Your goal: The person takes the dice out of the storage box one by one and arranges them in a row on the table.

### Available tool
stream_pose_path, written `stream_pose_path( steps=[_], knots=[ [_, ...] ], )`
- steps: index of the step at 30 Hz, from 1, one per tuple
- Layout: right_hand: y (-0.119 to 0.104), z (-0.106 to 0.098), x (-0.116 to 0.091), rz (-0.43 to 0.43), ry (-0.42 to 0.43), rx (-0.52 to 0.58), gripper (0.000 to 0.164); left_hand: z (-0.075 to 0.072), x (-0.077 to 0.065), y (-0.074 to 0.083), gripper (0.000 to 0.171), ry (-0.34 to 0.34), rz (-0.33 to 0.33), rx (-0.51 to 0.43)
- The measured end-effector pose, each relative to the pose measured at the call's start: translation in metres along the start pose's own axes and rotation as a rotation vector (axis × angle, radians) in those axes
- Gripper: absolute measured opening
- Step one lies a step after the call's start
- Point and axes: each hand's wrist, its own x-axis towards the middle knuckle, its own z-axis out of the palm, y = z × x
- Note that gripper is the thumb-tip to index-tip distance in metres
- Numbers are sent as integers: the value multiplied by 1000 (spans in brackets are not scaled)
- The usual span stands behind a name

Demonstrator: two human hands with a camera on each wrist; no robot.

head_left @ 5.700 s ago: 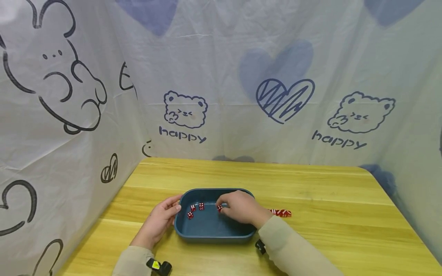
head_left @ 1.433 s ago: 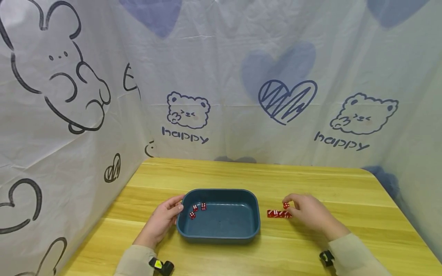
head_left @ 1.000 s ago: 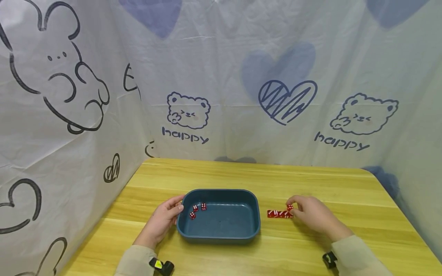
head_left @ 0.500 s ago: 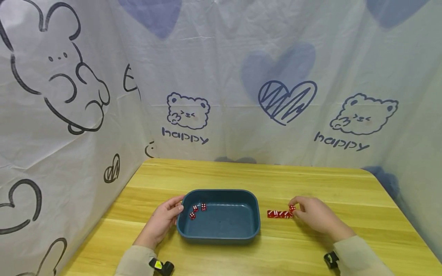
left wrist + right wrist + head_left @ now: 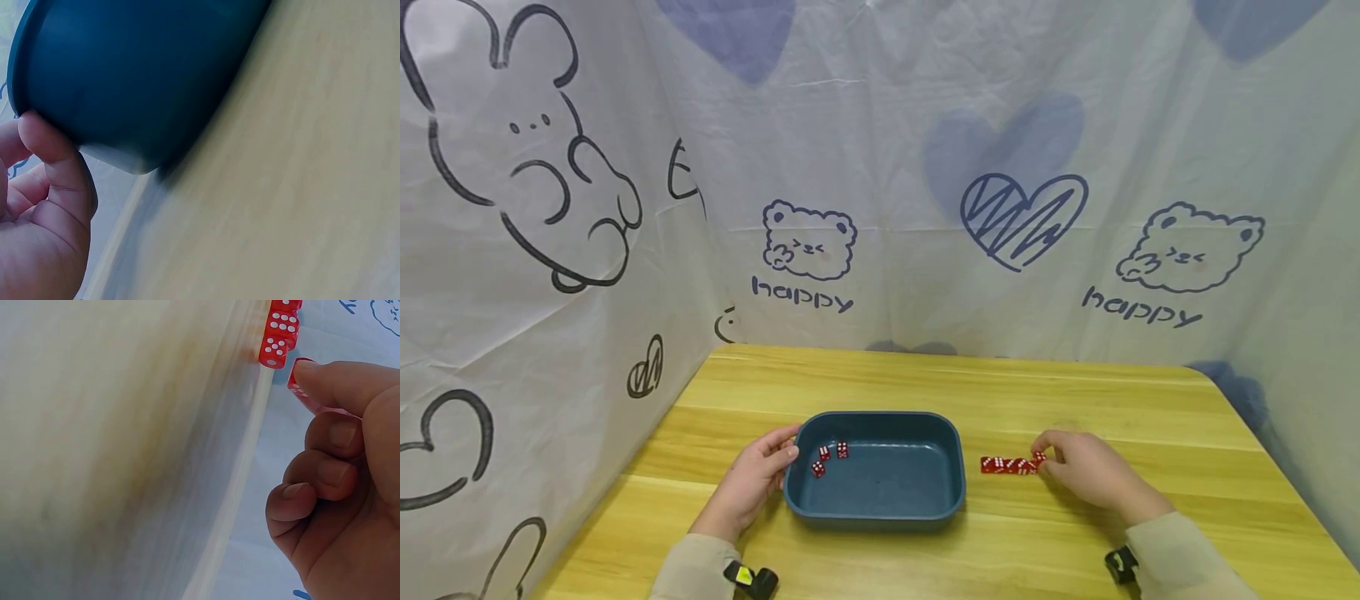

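Observation:
A dark blue plastic tray (image 5: 880, 522) sits mid-table, with 3 red dice inside near its left end, one of them a red die (image 5: 817, 468). My left hand (image 5: 748, 479) holds the tray's left end, thumb at the rim. To the tray's right lies a row of red dice (image 5: 1003, 465), with white pips. At its right end my right hand (image 5: 1086, 467) pinches one red die (image 5: 1039, 457) between thumb and index finger. The right wrist view shows this held die (image 5: 299, 381) partly hidden by the thumb and slightly apart from the row, its other fingers curled.
The yellow wood-grain table (image 5: 880, 383) extends behind and in front of the tray. White curtains (image 5: 910, 292) with printed hearts and bears close off the back and the sides. A small black device (image 5: 751, 578) is strapped to the left wrist.
Earlier my right hand was in the tray with a die. It carried that die right to the row, then slid to the row's right end and lowered slightly. The left hand stays put.

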Motion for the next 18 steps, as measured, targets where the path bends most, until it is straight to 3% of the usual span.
stream_pose_path(
  steps=[18],
  knots=[
    [-1, -3, -3, 29, -36, 12, 19, 0, 1, 1, 45, 8, -7, -6]
  ],
)
